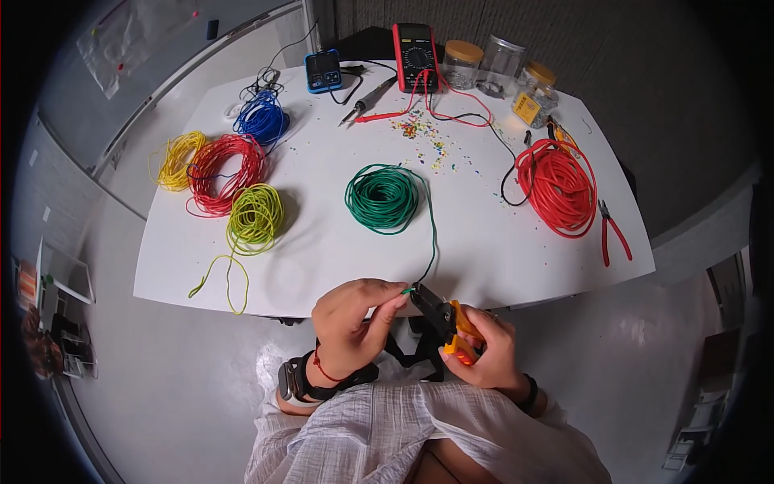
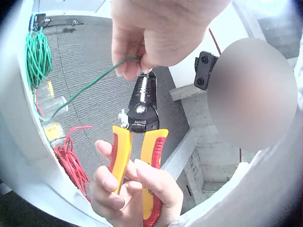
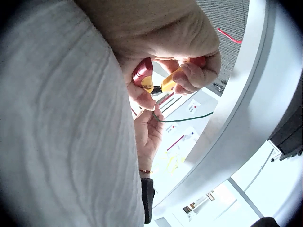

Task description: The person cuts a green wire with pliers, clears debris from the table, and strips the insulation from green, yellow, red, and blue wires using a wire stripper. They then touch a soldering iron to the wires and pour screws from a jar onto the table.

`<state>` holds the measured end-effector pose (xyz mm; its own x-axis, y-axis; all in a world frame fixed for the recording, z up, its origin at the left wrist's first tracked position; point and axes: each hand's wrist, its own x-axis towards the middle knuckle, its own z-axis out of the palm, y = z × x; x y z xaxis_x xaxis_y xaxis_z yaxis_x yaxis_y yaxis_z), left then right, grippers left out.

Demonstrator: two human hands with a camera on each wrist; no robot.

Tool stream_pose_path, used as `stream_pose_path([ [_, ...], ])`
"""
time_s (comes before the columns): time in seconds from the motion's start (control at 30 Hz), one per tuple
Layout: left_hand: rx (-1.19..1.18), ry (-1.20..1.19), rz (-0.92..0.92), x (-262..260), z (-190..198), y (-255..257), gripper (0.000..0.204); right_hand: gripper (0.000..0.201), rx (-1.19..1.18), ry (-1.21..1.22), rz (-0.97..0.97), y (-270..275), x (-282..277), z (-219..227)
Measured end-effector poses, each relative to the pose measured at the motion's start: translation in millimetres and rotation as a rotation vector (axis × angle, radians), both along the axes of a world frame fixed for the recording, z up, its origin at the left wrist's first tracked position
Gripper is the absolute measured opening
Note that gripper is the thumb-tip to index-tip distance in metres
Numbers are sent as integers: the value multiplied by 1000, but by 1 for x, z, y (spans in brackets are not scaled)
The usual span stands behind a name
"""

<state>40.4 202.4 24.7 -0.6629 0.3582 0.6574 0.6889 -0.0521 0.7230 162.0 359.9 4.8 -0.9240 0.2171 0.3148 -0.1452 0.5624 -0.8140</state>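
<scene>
My left hand pinches the end of a green wire between thumb and fingers, just off the table's front edge. From there the wire runs back to a green coil in the middle of the table. My right hand grips black-headed wire strippers by their yellow and red handles. The handles stand spread in the left wrist view. The stripper tip is right at the left fingertips, where the wire end is partly hidden by the fingers.
Left on the white table lie yellow, red, blue and lime wire coils. A red coil and red-handled pliers lie right. A multimeter, soldering iron, jars and insulation scraps are farther back.
</scene>
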Motion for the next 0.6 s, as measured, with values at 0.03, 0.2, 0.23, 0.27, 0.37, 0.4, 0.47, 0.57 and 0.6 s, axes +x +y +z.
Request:
stream_pose_path([
  [0.03,1,1,-1,0,0,0,12,55,0,0,-1,0,0,1],
  [0.2,-1,-3,-20,0,1,0,12,54,8,-24,10,0,0,5],
  [0.23,1,-16,-24,0,1,0,12,54,8,-25,10,0,0,6],
  [0.27,2,-16,-25,-1,1,0,12,54,5,-30,9,0,0,6],
  [0.37,1,-15,-24,0,0,-1,12,54,2,-27,7,-1,0,5],
  [0.4,0,-23,-28,0,0,-1,12,54,2,-16,6,-1,0,4],
  [0.47,-1,-32,-34,0,0,-1,12,54,-4,-14,1,-1,-1,3],
  [0.57,1,-39,-38,-1,0,-2,12,55,5,-18,0,-1,-1,5],
  [0.6,-2,-28,-45,-1,0,-2,11,55,22,-23,3,0,-1,6],
])
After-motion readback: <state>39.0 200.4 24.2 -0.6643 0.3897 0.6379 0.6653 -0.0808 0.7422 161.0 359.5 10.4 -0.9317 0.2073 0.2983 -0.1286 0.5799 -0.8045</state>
